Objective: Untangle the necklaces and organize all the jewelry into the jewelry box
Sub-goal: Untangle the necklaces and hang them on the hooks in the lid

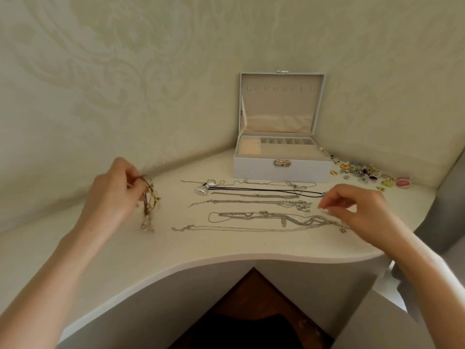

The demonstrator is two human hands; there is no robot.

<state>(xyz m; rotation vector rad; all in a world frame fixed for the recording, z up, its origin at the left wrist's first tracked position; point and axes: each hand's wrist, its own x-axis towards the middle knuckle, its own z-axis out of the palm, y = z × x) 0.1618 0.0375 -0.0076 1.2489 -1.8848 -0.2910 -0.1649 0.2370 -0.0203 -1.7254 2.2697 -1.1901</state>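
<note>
Left hand [113, 190] gripping tangled necklace bunch [149, 201] at 9 o'clock. Right hand [357, 210] curling at 3, pinch unclear. Straightened necklaces [251, 203] lying on white table [214, 250]. Jewelry box [256, 171] standing open at 12, showing beige compartments, against patterned wall [125, 84]. Trinket pile [367, 172] at 2.

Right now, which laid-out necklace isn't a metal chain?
The black cord necklace beside the silver bow pendant, near the jewelry box; the rest are silvery chains.

Cream damask-patterned wall [125, 71], curved white corner table [176, 250], brown floor [254, 290]
</note>
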